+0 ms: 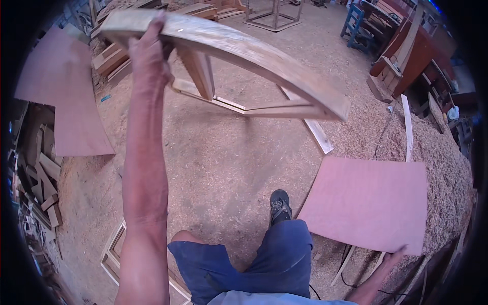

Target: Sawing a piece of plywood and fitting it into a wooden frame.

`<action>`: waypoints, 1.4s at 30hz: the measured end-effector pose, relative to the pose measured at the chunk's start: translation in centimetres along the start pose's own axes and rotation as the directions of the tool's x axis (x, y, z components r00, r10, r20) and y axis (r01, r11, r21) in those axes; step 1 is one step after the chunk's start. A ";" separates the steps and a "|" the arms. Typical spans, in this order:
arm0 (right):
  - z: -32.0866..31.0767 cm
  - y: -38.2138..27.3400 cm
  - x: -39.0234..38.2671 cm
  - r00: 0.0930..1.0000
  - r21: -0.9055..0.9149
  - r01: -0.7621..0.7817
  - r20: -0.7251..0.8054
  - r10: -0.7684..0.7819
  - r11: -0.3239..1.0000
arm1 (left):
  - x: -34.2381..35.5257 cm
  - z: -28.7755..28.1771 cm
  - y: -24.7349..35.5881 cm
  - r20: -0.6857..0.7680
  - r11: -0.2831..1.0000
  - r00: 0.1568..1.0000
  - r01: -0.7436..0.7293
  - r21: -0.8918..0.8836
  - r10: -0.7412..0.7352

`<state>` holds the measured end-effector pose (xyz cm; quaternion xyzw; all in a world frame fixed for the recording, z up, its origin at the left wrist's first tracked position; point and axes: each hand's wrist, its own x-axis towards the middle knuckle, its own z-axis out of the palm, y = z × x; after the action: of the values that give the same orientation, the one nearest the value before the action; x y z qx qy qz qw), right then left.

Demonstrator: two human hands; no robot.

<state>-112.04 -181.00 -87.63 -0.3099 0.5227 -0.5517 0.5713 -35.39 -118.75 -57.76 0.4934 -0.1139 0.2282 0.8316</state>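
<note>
My left hand [147, 58] reaches far forward and grips a curved wooden frame [254, 51] by its thick arched rail, with the thumb over the edge. Light wooden bars join inside the arch, and the frame is tilted and slightly blurred. At the lower right, my right hand [392, 260] holds the near edge of a thin pinkish plywood panel [366, 201]. Most of that hand's fingers are hidden under the sheet. The panel has a narrower far edge and leans out over the sawdust.
Another pinkish sheet [71, 91] with a stepped edge stands at the left. Wood offcuts [46, 173] lie beneath it. A second wooden frame [114, 254] is beside my left leg. Shavings [442, 203] heap at the right; a blue chair [353, 25] stands at the back.
</note>
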 end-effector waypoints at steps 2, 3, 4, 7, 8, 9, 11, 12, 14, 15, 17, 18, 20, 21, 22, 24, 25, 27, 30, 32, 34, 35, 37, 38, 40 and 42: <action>-3.6 2.5 1.6 0.987 -0.024 -0.154 -0.051 0.152 0.988 | -3.0 6.0 -1.4 0.096 0.990 0.986 -0.134 -0.041 0.137; -7.6 3.4 3.4 0.984 -0.031 -0.176 -0.048 0.174 0.984 | -4.9 9.0 -2.2 0.129 0.971 0.971 -0.184 -0.150 0.204; -10.7 3.9 4.5 0.972 -0.042 -0.231 -0.045 0.229 0.972 | -5.4 10.1 -3.5 0.280 0.965 0.958 0.014 -0.262 0.062; -11.3 10.9 2.0 0.887 0.097 -0.438 -0.118 0.447 0.894 | -5.4 12.9 -7.4 0.558 0.737 0.809 0.260 -0.624 0.187; -12.0 10.6 1.1 0.891 0.095 -0.426 -0.129 0.435 0.900 | -6.6 15.3 -7.0 0.294 0.975 0.950 -0.038 -0.219 0.103; -12.9 10.5 1.2 0.854 -0.056 -0.485 -0.244 0.459 0.872 | -7.5 16.2 -6.9 0.292 0.964 0.921 -0.265 -0.020 0.259; -11.6 11.1 2.0 0.821 -0.201 -0.539 -0.340 0.458 0.818 | -6.9 16.4 -7.1 0.404 0.598 0.685 -0.728 0.337 0.606; -11.0 10.7 2.2 0.918 -0.356 -0.394 -0.194 0.346 0.847 | -8.6 17.7 -7.3 0.304 0.884 0.856 -0.461 0.082 0.418; -4.5 11.6 -0.7 0.956 -0.486 -0.257 -0.001 0.293 0.835 | -11.7 20.2 -7.6 0.298 0.983 0.942 -0.116 -0.143 0.155; 6.3 11.6 -9.6 0.996 -0.662 0.014 0.077 0.049 0.749 | -11.9 19.4 -8.2 0.291 0.991 0.947 -0.121 -0.064 0.134; 19.6 5.3 -17.3 0.917 -0.623 0.361 0.373 -0.142 0.694 | -15.2 20.4 -5.7 0.246 0.977 0.969 -0.076 0.199 0.025; 24.9 1.9 -21.3 0.727 -0.487 0.652 0.620 -0.296 0.582 | -16.3 21.5 -5.1 0.285 0.980 0.958 -0.024 0.195 -0.033; 33.5 -1.2 -31.2 0.136 -0.022 0.959 0.910 -0.392 0.281 | -18.0 22.0 -5.4 0.386 0.960 0.908 0.057 0.274 -0.164; 37.4 -2.1 -34.4 0.015 0.096 0.974 0.878 -0.479 0.207 | -18.5 22.1 -5.2 0.445 0.944 0.865 0.091 0.316 -0.232; 41.0 -2.1 -36.9 -0.103 0.215 0.966 0.828 -0.551 0.141 | -18.5 21.2 -4.8 0.515 0.890 0.813 0.007 0.456 -0.271; 47.0 -2.9 -40.8 -0.171 0.391 0.900 0.722 -0.670 0.192 | -17.7 18.3 -8.1 0.588 0.921 0.787 -0.067 0.384 -0.188; 49.3 -3.1 -42.7 -0.184 0.416 0.892 0.688 -0.702 0.174 | -17.3 16.7 -9.8 0.666 0.940 0.737 -0.131 0.314 -0.119; 51.1 -2.9 -40.0 0.072 0.224 0.918 0.716 -0.695 0.327 | -16.5 10.3 -9.3 0.723 0.833 0.483 0.024 0.553 -0.494; 49.9 -1.2 -34.5 0.362 0.326 0.726 0.568 -0.739 0.606 | -17.9 -4.9 -9.1 0.391 0.651 0.600 0.306 0.695 -0.698; 49.6 -0.7 -33.4 0.352 0.349 0.717 0.565 -0.746 0.603 | -17.7 -14.0 -10.5 -0.051 0.275 0.801 0.263 0.925 -0.596; 50.3 -2.2 -33.4 0.341 0.450 0.619 0.584 -0.737 0.643 | -18.7 -15.3 -10.3 -0.184 0.117 0.918 0.238 0.964 -0.352; 51.2 -3.0 -33.6 0.327 0.444 0.629 0.593 -0.736 0.638 | -17.6 -14.7 -9.9 0.175 0.159 0.958 -0.140 0.977 -0.226; 53.1 -3.9 -33.8 0.081 0.512 0.495 0.777 -0.624 0.702 | -17.0 -13.5 -9.9 0.509 0.149 0.857 -0.494 0.856 -0.083; 54.0 -3.8 -33.9 0.075 0.514 0.497 0.777 -0.625 0.699 | -17.2 -12.1 -10.5 0.533 0.211 0.827 -0.497 0.841 -0.176; 55.9 -3.6 -33.9 0.053 0.507 0.459 0.804 -0.593 0.729 | -17.2 -9.9 -10.4 0.557 0.274 0.787 -0.493 0.826 -0.265; 57.6 -4.0 -31.7 0.019 0.536 0.454 0.792 -0.610 0.711 | -16.6 -7.3 -8.0 0.406 0.297 0.651 -0.277 0.914 -0.642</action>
<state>-54.20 -164.40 -60.77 -0.7051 -0.1189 -0.4567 0.5292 -46.16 -120.11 -74.30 0.9320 -0.2141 -0.0783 0.2817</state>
